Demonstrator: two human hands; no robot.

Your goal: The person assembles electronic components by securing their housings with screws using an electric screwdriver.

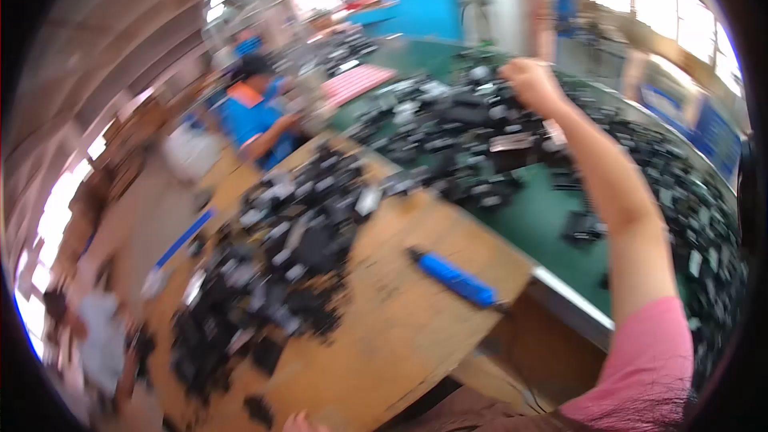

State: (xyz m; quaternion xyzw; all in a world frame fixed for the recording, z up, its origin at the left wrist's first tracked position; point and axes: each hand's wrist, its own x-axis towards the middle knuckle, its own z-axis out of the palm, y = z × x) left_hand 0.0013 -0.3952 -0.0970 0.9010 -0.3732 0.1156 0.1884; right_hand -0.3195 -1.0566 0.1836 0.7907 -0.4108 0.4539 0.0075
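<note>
My right hand [530,84] reaches far out on a stretched arm over a heap of small black parts [464,108] on the green work surface [540,200]. Its fingers are curled closed; motion blur hides whatever they may hold. Of my left hand [304,422] only blurred fingertips show at the bottom edge, by the wooden table [384,328]. A blue electric screwdriver [456,276] lies on that table between my two hands. Left of it spreads another pile of black parts [272,272], some with pale or shiny faces.
A co-worker in a blue shirt [264,124] sits across the table. Another person in a light shirt [100,344] is at the lower left. A pink tray [358,84] lies on the far green surface. More black parts [688,216] line the right side.
</note>
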